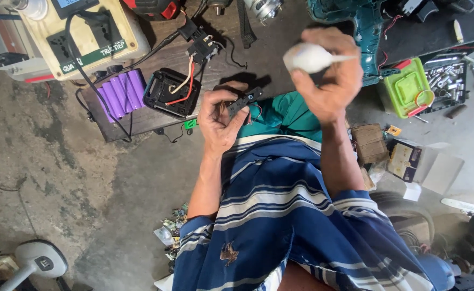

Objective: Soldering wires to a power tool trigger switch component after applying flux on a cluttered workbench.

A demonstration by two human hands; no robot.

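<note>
We've got the small black switch part [243, 101] pinched in our left hand [219, 121], tilted up so its face shows. Our right hand [328, 81] squeezes a white rubber blower bulb [308, 57], nozzle sticking out sideways. Over on the worktop [140, 119] sit the open black battery case [170, 91] and purple cells [121, 92].

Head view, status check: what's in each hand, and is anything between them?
Left hand grips small black part. Right hand squeezes white bulb blower, nozzle pointing away. Nothing between them; opened black battery case sits beside left hand.
</note>
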